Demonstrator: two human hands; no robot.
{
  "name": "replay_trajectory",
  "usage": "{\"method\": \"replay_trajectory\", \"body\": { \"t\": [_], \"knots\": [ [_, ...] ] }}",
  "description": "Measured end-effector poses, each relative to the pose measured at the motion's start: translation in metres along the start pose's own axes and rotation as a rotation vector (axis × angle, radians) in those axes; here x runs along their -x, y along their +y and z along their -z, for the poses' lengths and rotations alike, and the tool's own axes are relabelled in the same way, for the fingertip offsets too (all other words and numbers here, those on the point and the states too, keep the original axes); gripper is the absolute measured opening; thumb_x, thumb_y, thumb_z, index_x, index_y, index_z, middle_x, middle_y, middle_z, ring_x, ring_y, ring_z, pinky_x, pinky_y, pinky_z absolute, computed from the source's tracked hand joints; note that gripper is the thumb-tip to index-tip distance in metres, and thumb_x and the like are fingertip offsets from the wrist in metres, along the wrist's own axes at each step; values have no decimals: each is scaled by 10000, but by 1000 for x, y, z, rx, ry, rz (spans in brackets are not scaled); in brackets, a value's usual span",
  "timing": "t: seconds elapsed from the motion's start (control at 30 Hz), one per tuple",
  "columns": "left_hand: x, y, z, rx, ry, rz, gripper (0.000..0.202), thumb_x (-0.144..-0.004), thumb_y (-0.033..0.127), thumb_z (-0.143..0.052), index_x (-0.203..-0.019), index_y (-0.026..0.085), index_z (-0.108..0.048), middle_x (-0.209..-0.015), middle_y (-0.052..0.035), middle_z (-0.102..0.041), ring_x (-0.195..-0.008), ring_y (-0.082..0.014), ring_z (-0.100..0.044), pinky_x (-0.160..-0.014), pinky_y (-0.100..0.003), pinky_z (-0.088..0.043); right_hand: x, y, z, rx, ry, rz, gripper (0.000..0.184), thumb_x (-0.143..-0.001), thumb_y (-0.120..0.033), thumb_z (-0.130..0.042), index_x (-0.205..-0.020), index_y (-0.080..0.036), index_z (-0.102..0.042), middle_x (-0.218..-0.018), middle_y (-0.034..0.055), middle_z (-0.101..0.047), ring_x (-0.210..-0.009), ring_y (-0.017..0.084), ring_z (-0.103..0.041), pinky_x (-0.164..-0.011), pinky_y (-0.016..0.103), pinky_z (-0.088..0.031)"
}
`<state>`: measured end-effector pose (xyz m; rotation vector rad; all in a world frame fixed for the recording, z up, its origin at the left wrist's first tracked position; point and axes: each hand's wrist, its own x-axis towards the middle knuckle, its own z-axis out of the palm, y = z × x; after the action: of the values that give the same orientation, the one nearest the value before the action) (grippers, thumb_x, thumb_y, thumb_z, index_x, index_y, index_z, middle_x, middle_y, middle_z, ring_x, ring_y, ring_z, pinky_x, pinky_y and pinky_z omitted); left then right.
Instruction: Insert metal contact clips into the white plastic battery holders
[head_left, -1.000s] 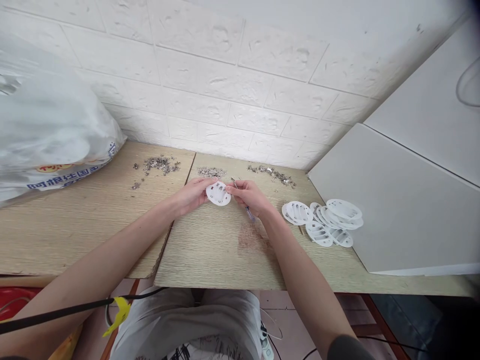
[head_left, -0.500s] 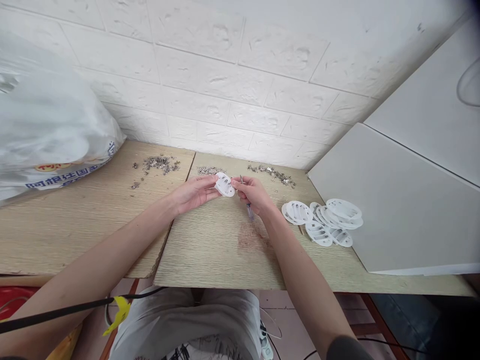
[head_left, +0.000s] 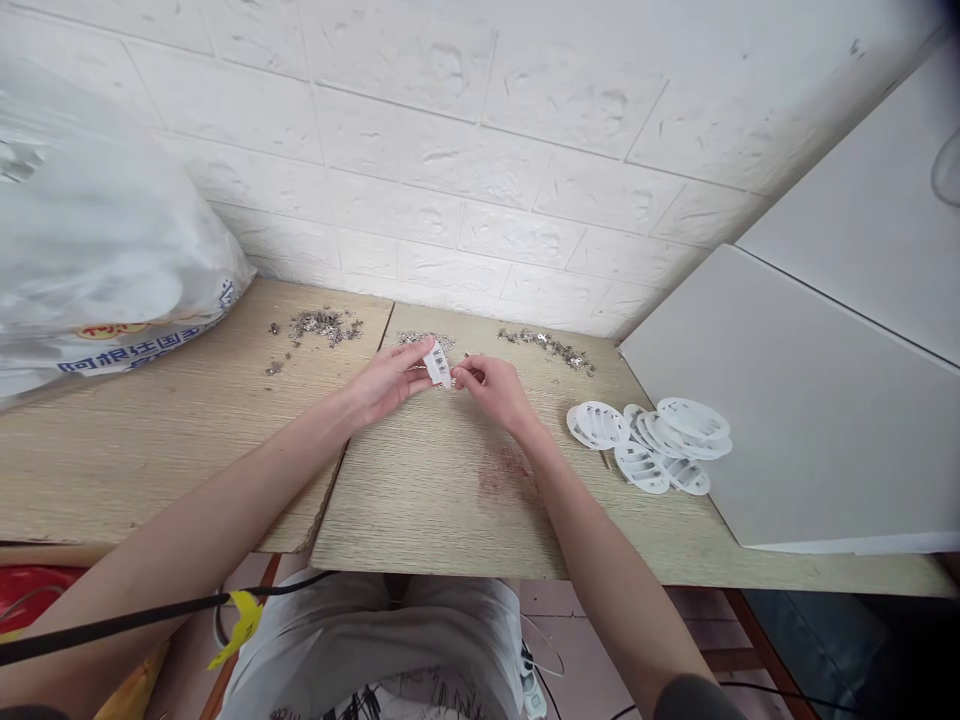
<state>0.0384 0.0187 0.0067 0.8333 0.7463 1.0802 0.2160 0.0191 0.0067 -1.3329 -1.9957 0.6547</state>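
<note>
My left hand (head_left: 388, 385) grips a white round plastic disc (head_left: 438, 364) by its far-left side. The disc is tilted nearly edge-on, and small metal pieces show on its face. Beside its right edge, my right hand (head_left: 491, 388) is closed, thumb and forefinger pinched close to the disc. A screwdriver was in this hand half a second ago; now just a small dark tip shows above the fingers, and the handle is hidden. Behind the disc lies a pile of small shiny metal parts (head_left: 411, 338).
More small metal parts lie in a left pile (head_left: 324, 326) and a right pile (head_left: 551, 347). Several white discs (head_left: 642, 468) overlap at the right, beside a white panel (head_left: 810, 420). A large white plastic bag (head_left: 112, 240) stands at the left. A brick-patterned wall (head_left: 420, 150) bounds the table.
The disc has turned from facing me to nearly edge-on. My right hand has rotated, and the screwdriver's clear bluish handle, which hung below it, has gone out of sight.
</note>
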Motion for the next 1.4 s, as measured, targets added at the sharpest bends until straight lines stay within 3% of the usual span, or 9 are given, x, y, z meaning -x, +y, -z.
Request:
{"method": "replay_trajectory", "body": {
  "t": [0.23,0.67,0.93,1.2,1.4],
  "knots": [
    [4,-2,-4,-84,-58,-26,219,-805,332,-671,-824,114,-681,-919,-106,-699,-880,-182,-653,-937,-372,-497,2,-1,-1,60,43,26,172,-840,-212,-548,-754,-163,-689,-712,19,-687,-610,122,-548,-591,246,-348],
    [6,-5,-7,-105,-1,-19,227,-753,323,-725,-808,109,-672,-860,-93,-699,-854,-180,-656,-915,-376,-498,7,-10,-4,323,33,29,231,-859,-194,-516,-654,-159,-616,-633,17,-610,-557,105,-436,-556,247,-263],
    [5,-10,-6,-176,17,-26,266,-706,318,-766,-877,127,-696,-905,-87,-698,-847,-166,-652,-858,-335,-523,9,-10,-6,377,5,49,261,-850,-177,-484,-609,-169,-583,-609,22,-578,-548,117,-402,-553,264,-247],
    [4,-10,-7,-181,5,-37,250,-687,285,-779,-869,131,-703,-896,-85,-699,-845,-165,-643,-860,-337,-512,7,-9,-6,305,0,69,262,-844,-186,-478,-627,-162,-622,-628,29,-613,-559,119,-443,-569,262,-289],
    [3,-4,-6,-108,-48,-44,234,-760,352,-708,-845,135,-694,-894,-87,-694,-836,-168,-637,-855,-341,-498,2,-1,5,-40,31,-75,193,-795,-244,-552,-695,-153,-689,-670,23,-675,-592,120,-527,-595,248,-357]
  ]
}}
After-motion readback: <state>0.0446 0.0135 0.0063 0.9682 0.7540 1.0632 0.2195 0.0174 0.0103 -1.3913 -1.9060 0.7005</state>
